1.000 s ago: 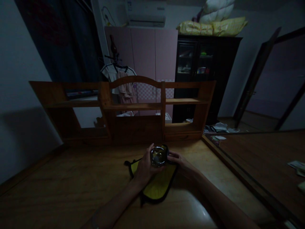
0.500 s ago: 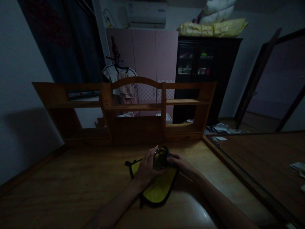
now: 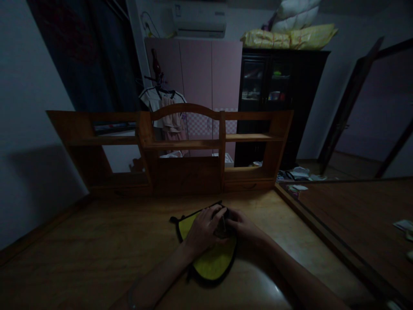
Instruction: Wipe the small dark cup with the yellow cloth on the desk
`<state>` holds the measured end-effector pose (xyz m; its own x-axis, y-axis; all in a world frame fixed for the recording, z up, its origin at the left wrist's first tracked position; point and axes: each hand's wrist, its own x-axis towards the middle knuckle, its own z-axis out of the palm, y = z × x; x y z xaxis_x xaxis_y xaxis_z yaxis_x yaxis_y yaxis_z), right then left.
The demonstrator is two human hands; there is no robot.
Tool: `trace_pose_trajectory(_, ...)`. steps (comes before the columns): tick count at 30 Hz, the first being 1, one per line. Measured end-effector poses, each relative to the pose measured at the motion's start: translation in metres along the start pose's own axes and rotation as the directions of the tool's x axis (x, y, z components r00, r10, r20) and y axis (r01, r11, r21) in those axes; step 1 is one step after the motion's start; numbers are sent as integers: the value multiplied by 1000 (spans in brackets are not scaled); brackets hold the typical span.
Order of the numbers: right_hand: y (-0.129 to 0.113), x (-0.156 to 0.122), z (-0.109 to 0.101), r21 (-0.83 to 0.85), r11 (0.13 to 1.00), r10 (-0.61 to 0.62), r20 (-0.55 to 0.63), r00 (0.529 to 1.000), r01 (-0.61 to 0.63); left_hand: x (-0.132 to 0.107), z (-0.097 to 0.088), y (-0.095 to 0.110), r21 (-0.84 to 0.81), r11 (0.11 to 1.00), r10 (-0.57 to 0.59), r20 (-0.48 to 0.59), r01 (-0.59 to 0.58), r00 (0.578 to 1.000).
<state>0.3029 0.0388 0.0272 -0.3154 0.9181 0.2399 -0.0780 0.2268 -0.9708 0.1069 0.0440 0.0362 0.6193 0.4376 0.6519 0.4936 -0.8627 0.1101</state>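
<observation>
A yellow cloth with a dark border (image 3: pixel 209 262) lies on the wooden desk (image 3: pixel 97 249) in front of me. Both hands meet over its far end. My left hand (image 3: pixel 204 230) curls over a small dark glass object (image 3: pixel 222 224), its fingers laid across the top. From the other side, my right hand (image 3: pixel 242 227) closes against the same object. Most of the object is hidden by my fingers, and the room is dim.
A wooden shelf unit (image 3: pixel 180 146) with open compartments stands along the desk's back edge. A second wooden surface (image 3: pixel 355 215) adjoins on the right. Behind are a pink wardrobe (image 3: pixel 206 73), a dark glass-door cabinet (image 3: pixel 277 86) and hanging clothes (image 3: pixel 164 107).
The object was held up with its shiny round face toward me. It has been tipped over and lowered onto the cloth, and my left hand now covers it.
</observation>
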Motion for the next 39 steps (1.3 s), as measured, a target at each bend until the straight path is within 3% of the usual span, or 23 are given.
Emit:
trace_pose_trajectory(6, -2, -1, 2, -46, 998, -49, 8, 999, 49, 0, -1, 1, -17, 1000, -10, 14, 10, 1000)
trace_pose_trajectory(15, 13, 1, -2, -4, 998, 66, -123, 990, -67, 2, -4, 4, -25, 999, 34, -35, -35, 999)
trace_pose_trajectory(19, 13, 2, 0, -4, 996, 83, -137, 987, -84, 2, -5, 2, -28, 999, -17, -30, 16, 999)
trace_pose_trajectory(21, 8, 0, 2, -71, 997, 32, -126, 992, -41, 2, -6, 1, -24, 999, -44, -22, 43, 999)
trace_pose_trajectory(25, -10, -4, 8, -259, 952, -172, -10, 985, 164, 0, -3, -1, 18, 999, -33, -11, 33, 999)
trace_pose_trajectory(28, -21, -6, 11, -322, 919, -223, 52, 973, 228, -1, 0, -2, 51, 998, -22, -8, 23, 1000)
trace_pose_trajectory(35, -7, 0, 6, -479, 874, -212, -222, 952, 83, -1, -2, -2, 57, 995, -78, -21, 79, 997)
trace_pose_trajectory(39, 0, 3, 1, -527, 850, -164, -216, 963, 26, 1, -5, 0, 42, 993, -108, -27, 109, 994)
